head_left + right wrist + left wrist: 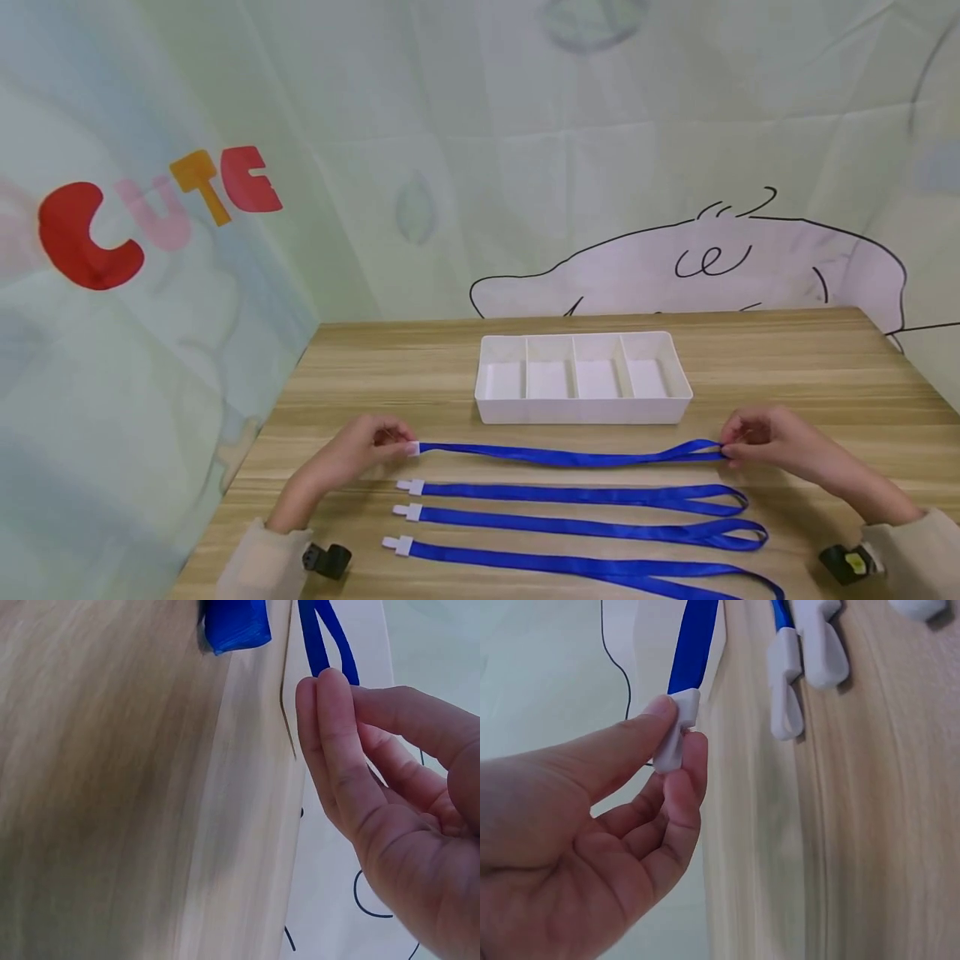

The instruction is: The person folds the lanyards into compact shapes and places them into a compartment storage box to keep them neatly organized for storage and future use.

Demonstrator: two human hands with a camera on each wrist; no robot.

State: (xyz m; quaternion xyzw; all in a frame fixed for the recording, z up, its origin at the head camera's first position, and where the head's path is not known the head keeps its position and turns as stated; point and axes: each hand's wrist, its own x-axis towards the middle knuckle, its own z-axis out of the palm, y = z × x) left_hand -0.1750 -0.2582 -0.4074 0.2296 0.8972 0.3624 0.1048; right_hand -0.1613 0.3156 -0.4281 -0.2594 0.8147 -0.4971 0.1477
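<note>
Head view: white tray (585,412), 4 compartments, on wood bench (397,358). Held blue lanyard (570,458) stretched out just on the near side of tray. Left hand (360,450), near-left of tray, pinches clip end; right hand (776,442), near-right of tray, pinches loop end. 3 other blue lanyards (570,495) lie farther on tray's near side, clip ends left.

Left wrist view: thumb and fingers grip white clip (675,739).

Right wrist view: fingertips pinch strap loop (315,641).
</note>
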